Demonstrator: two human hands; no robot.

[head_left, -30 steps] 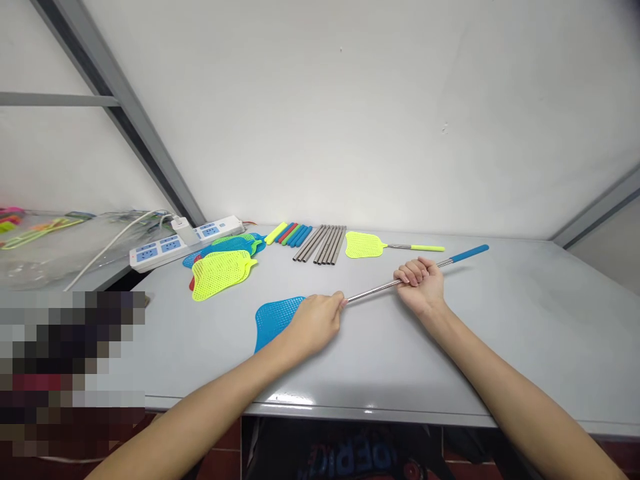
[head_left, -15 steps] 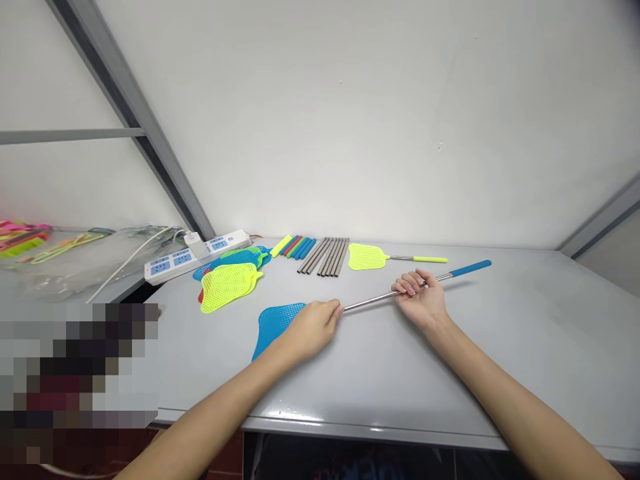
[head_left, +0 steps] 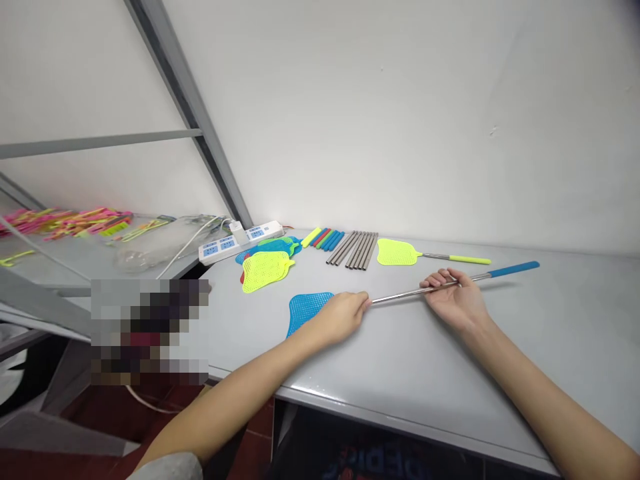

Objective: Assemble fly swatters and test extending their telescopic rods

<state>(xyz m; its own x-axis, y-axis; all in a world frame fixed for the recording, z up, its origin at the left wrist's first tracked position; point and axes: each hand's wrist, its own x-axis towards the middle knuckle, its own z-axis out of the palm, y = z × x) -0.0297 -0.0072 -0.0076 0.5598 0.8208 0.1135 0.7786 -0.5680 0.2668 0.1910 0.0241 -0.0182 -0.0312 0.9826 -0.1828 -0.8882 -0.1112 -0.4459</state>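
Observation:
A blue fly swatter [head_left: 306, 311] with a long metal telescopic rod and a blue grip stretches across both of my hands above the grey table. My left hand [head_left: 346, 316] is closed around the rod close to the blue mesh head, hiding the joint. Farther up the rod, near the blue grip, my right hand [head_left: 457, 297] faces palm up with its fingers curled over the metal. Behind my right hand lies a yellow fly swatter [head_left: 399, 253] with a shorter metal rod and a yellow grip.
Several metal tubes [head_left: 361, 251] and coloured grips [head_left: 325, 239] lie in rows near the wall. Loose yellow mesh heads [head_left: 265, 270] overlap blue, green and red ones. A white power strip [head_left: 243, 241] sits at the table's left edge. Pink and yellow pieces [head_left: 90, 222] lie farther left.
The view has turned left, so everything sits farther right in the picture. My right hand's fingers look slightly looser on the rod; both hands stay on the swatter.

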